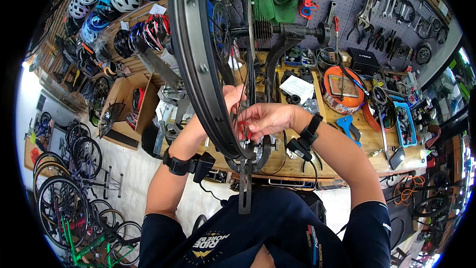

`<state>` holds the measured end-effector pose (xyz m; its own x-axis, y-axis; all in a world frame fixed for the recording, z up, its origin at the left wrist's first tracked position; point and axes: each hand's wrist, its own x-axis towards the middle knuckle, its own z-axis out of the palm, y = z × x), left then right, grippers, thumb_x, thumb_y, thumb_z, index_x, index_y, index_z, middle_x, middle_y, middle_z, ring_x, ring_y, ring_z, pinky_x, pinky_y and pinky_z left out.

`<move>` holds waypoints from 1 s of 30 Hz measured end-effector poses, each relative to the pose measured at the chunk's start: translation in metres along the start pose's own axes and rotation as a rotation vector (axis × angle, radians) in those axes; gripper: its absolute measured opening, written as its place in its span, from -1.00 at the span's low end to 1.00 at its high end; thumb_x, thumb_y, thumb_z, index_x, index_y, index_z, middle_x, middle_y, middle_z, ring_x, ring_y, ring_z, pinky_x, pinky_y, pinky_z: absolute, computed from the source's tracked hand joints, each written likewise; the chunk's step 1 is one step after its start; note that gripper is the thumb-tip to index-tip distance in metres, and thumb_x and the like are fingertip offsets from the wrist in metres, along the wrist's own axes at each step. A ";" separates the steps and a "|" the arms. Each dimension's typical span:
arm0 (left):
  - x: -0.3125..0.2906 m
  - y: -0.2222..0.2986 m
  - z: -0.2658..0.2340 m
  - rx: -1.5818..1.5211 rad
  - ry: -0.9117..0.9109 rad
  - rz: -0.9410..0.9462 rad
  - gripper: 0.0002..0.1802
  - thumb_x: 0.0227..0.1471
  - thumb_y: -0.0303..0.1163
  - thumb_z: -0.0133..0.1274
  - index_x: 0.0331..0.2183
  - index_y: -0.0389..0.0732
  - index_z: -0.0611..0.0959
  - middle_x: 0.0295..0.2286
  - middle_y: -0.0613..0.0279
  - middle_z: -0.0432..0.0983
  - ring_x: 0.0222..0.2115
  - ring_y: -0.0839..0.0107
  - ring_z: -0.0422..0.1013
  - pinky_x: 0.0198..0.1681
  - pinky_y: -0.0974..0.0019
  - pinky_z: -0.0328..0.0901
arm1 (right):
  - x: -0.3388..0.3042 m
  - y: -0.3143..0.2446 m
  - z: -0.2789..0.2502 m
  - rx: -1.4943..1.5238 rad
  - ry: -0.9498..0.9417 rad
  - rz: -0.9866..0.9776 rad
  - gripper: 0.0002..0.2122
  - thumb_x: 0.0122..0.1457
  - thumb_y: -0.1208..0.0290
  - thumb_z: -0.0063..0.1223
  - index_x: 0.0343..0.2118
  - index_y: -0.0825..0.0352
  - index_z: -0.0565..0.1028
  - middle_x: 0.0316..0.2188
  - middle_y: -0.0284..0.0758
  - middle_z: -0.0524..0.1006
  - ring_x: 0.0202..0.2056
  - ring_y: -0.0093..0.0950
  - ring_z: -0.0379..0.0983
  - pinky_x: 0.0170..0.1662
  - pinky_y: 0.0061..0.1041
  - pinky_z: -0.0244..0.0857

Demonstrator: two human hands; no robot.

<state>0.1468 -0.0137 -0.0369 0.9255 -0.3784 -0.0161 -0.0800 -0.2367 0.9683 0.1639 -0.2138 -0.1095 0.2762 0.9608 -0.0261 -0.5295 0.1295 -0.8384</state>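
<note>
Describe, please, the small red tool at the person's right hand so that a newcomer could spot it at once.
Find the large upright wheel in the middle. Near its lower end, the right hand holds the small red tool at its fingertips; its bright red stands out against the black rim.

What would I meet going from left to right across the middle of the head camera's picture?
Open brown cardboard box, black curved bicycle wheel rim, the person's bare right hand, round orange tub, blue rectangular plastic tray.
</note>
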 end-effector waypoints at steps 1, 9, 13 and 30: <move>0.001 0.004 0.001 -0.016 0.005 -0.018 -0.50 0.27 -0.02 -0.10 -0.37 -0.30 0.61 -0.56 0.36 0.42 -0.49 0.57 0.32 -0.34 0.48 0.20 | -0.002 -0.002 0.000 0.028 -0.028 0.005 -0.58 0.16 0.23 0.23 0.01 0.35 0.44 -0.12 -0.34 0.53 -0.27 -0.65 0.48 -0.15 -0.63 0.41; -0.003 0.016 -0.002 -0.067 -0.016 -0.038 -0.48 0.25 0.00 -0.09 -0.38 -0.31 0.62 -0.55 0.34 0.42 -0.48 0.55 0.33 -0.34 0.48 0.19 | -0.001 0.001 0.018 0.024 0.015 -0.077 -0.55 0.11 0.19 0.27 -0.03 0.36 0.45 -0.15 -0.34 0.54 -0.29 -0.62 0.51 -0.14 -0.60 0.44; -0.003 0.014 -0.004 0.006 -0.034 -0.046 -0.50 0.26 0.01 -0.10 -0.36 -0.26 0.62 -0.55 0.38 0.42 -0.47 0.58 0.33 -0.35 0.50 0.17 | -0.001 0.004 0.020 -0.119 0.238 -0.065 -0.65 0.10 0.23 0.30 -0.16 0.35 0.51 -0.32 -0.37 0.58 -0.40 -0.62 0.50 -0.26 -0.65 0.44; 0.004 -0.029 0.016 0.242 0.088 0.094 -0.53 0.32 -0.07 -0.18 -0.32 -0.35 0.49 -0.51 0.27 0.37 -0.45 0.49 0.29 -0.30 0.38 0.26 | 0.015 -0.007 0.045 -1.263 0.775 0.088 -0.65 0.06 0.16 0.26 -0.43 0.43 0.53 -0.51 -0.02 0.55 -0.31 -0.07 0.53 -0.20 -0.20 0.39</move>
<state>0.1473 -0.0228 -0.0694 0.9375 -0.3322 0.1032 -0.2435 -0.4148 0.8767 0.1359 -0.1893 -0.0798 0.8442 0.5347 -0.0372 0.3514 -0.6045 -0.7149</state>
